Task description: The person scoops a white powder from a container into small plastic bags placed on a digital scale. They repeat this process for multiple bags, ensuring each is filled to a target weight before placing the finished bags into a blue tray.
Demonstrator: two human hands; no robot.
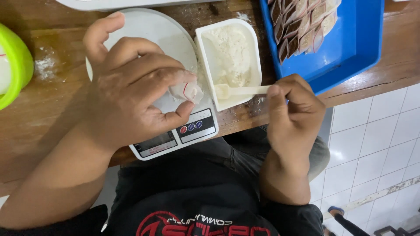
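My left hand point(131, 83) hovers over a white kitchen scale point(175, 131) and pinches a small clear plastic bag point(189, 91) with a red line and white powder inside. My right hand point(293, 111) grips the handle of a small white plastic spoon point(238, 91). The spoon's bowl rests in a white rectangular tub point(205, 52) that holds white powder point(229, 54). The tub stands just right of the scale's round platform point(162, 32) on a wooden table point(52, 109).
A blue tray point(350, 48) at the back right holds several small filled bags point(302, 22). A green container point(19, 65) stands at the left edge. Spilled powder dusts the wood point(43, 65). White floor tiles point(376, 140) lie past the table's right edge.
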